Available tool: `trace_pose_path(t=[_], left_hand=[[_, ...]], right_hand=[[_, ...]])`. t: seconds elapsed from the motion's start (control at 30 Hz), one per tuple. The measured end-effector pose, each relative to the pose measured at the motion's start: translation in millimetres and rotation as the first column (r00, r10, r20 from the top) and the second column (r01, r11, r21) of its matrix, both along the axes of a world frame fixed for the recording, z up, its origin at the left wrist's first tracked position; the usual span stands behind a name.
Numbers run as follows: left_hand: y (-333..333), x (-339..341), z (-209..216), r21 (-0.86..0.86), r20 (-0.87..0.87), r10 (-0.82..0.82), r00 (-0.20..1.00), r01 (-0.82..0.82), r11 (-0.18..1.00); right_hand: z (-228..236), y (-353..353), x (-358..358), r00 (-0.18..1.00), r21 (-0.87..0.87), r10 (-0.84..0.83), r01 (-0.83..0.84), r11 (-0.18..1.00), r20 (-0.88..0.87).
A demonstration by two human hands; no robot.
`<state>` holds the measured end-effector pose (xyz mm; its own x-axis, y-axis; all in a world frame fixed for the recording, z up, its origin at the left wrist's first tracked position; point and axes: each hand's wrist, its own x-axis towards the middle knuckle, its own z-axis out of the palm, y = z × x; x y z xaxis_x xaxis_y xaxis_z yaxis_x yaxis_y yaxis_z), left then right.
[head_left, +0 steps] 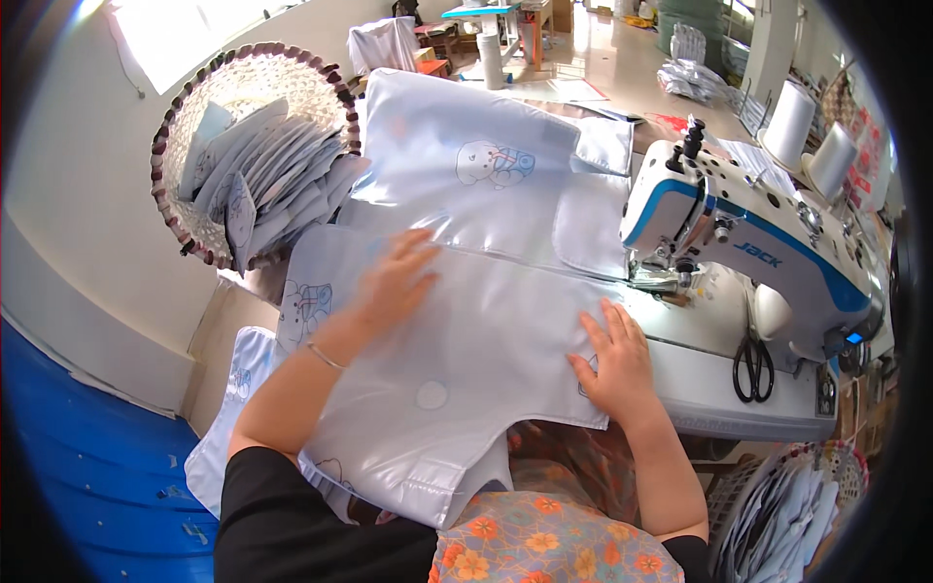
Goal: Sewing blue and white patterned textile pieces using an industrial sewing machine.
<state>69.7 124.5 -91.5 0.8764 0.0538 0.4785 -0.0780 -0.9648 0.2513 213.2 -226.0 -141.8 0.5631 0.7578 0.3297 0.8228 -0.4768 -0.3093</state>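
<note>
A large pale, shiny fabric piece [466,335] with printed cartoon figures lies over the table in front of me, its near edge hanging toward my lap. My left hand [394,287] is spread over its left part, slightly blurred, with the fingers apart. On the right side of the cloth my right hand [619,364] lies flat, fingers stretched out, close to the sewing machine [748,233]. A seam or fold crosses the cloth from the left hand toward the machine's needle area. Beyond it lies more fabric [466,146] with a bear print.
A woven basket [165,155] of folded fabric pieces stands at the left. Black scissors [752,369] lie beside the machine. White thread cones [789,121] stand behind it. A second basket [855,466] holds more pieces at lower right. A blue surface [87,466] fills the lower left.
</note>
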Motion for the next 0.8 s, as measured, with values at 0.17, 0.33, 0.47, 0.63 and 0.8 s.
trace_pose_path(t=[0.17,0.33,0.47,0.63,0.8], left_hand=[[77,-70,34,0.201,0.294,0.238,0.926,-0.303,0.931],[137,-117,66,0.225,0.608,0.407,0.681,-0.640,0.734],[165,-129,75,0.057,0.633,0.501,0.590,-0.681,0.730],[187,-112,57,0.352,0.508,0.578,0.639,-0.767,0.537],[217,-126,49,0.197,0.301,0.729,0.614,-0.788,0.583]], right_hand=[[-1,6,1,1.000,-0.037,-0.013,0.012,0.999,-0.026],[-1,-4,5,1.000,-0.042,-0.010,0.010,0.999,-0.006],[1,-4,6,1.000,-0.035,-0.020,0.020,0.999,-0.013],[-5,1,7,0.999,-0.048,-0.034,0.034,0.998,0.010],[-2,2,2,1.000,-0.003,-0.011,0.011,1.000,-0.002]])
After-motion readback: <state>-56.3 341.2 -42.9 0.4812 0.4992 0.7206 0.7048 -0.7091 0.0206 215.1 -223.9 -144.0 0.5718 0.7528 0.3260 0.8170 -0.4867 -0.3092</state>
